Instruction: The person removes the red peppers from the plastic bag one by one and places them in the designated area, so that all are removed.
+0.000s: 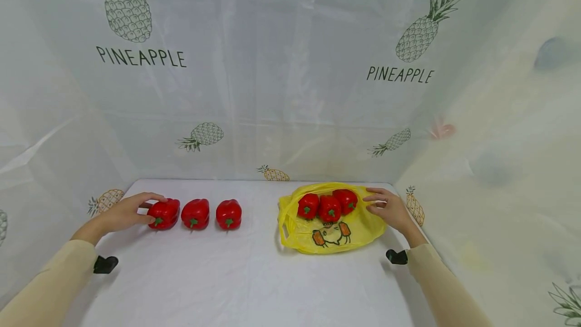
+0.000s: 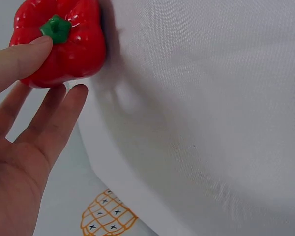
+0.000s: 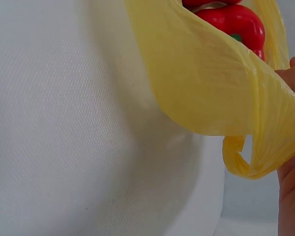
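Note:
At the table's far left, my left hand (image 1: 123, 214) holds a glossy red bell pepper (image 1: 166, 213) with a green stem. The left wrist view shows the thumb (image 2: 32, 61) against the pepper beside its stem, the other fingers around the far side. Over on the right, my right hand (image 1: 391, 210) grips the right side of a yellow plastic bag (image 1: 363, 233) with a cartoon print. Its fingers overlap the bag's edge, and folds of plastic (image 3: 278, 125) partly cover them. Red bell peppers (image 1: 329, 210), three in view, lie in the bag's mouth.
Two more red bell peppers, one in the middle (image 1: 195, 214) and one to its right (image 1: 229, 214), stand in a row beside the held one. A white cloth covers the table (image 1: 218, 276). Pineapple-printed sheeting (image 1: 281, 74) hangs behind and along both sides.

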`<state>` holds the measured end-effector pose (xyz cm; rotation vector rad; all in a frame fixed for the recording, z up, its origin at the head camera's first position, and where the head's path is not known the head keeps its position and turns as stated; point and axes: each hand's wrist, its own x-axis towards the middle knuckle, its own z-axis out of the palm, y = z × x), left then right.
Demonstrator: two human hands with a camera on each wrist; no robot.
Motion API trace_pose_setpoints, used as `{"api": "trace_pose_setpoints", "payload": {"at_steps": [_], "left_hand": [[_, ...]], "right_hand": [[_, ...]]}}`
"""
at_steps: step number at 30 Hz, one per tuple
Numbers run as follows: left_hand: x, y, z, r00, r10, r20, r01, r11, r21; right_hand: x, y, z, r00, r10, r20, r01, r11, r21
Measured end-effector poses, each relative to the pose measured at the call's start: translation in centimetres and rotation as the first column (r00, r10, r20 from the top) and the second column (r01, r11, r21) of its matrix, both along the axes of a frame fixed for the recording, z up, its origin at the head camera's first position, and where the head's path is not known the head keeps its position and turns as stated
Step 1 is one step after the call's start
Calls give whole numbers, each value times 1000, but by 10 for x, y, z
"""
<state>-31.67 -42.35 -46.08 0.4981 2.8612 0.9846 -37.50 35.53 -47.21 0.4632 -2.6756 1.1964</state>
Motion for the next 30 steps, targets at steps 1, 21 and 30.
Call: {"api": "trace_pose_setpoints", "payload": {"at_steps": [1, 21, 30], "left_hand": [[0, 0, 0, 1000, -4, -3, 4, 1000, 2], [3, 40, 39, 984, -33, -175, 27, 999, -34], [1, 84, 58, 972, -85, -221, 80, 996, -34]], "right_hand": [[0, 0, 0, 1000, -4, 1, 4, 1000, 1], [0, -1, -2, 1000, 1, -19, -1, 1000, -2], [0, 0, -3, 1000, 15, 0, -15, 1000, -28]]}}
